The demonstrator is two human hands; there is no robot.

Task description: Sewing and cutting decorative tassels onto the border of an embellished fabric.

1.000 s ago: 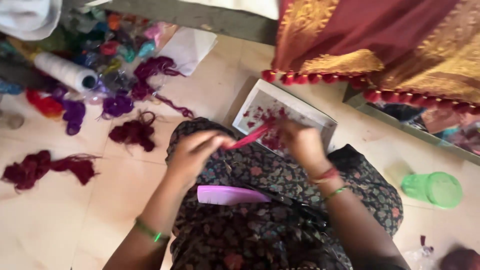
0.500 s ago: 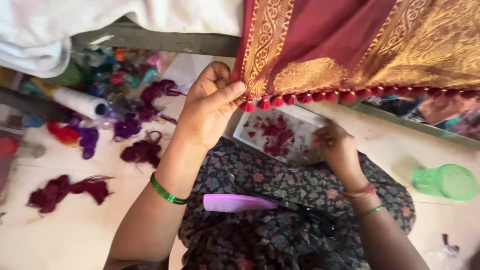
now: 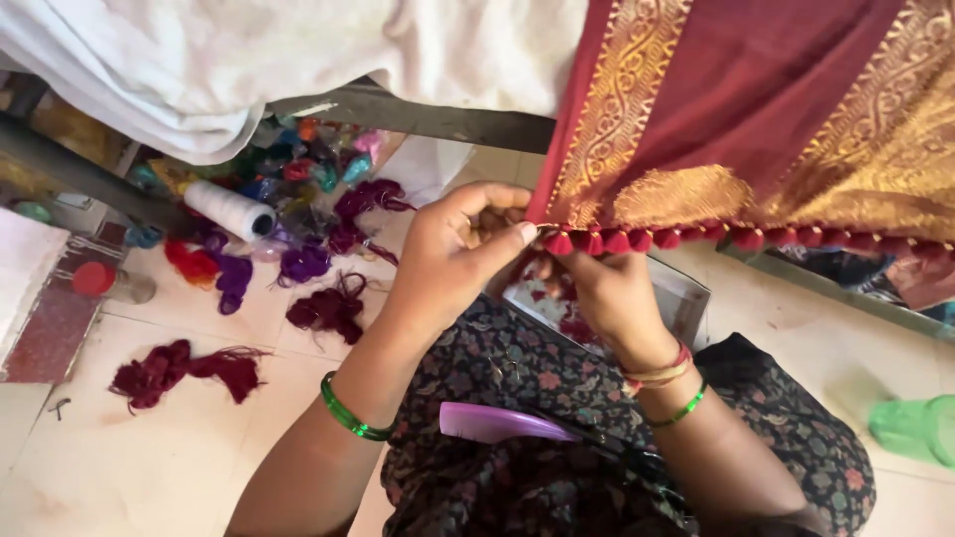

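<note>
A maroon cloth with gold woven borders (image 3: 756, 109) hangs in front of me, its lower edge trimmed with a row of small red tassels (image 3: 637, 241). My left hand (image 3: 453, 254) pinches the left corner of that edge, thumb and forefinger shut on the hem by the first tassel. My right hand (image 3: 602, 293) is just below and behind the edge, fingers curled up at the tassels; what it holds is hidden. Scissors with a purple handle (image 3: 497, 423) lie on my lap.
A white cloth (image 3: 249, 60) hangs over a dark bar at upper left. On the floor lie maroon thread bundles (image 3: 179, 370), coloured threads, a white thread cone (image 3: 229, 209), a red-lidded jar (image 3: 104, 281), and a green plastic lid (image 3: 915, 430). A shallow box (image 3: 686, 298) sits under my hands.
Both hands rose from the lap and the box to the cloth's tasselled edge. The left hand took hold of the corner first, then the right hand came up under it.
</note>
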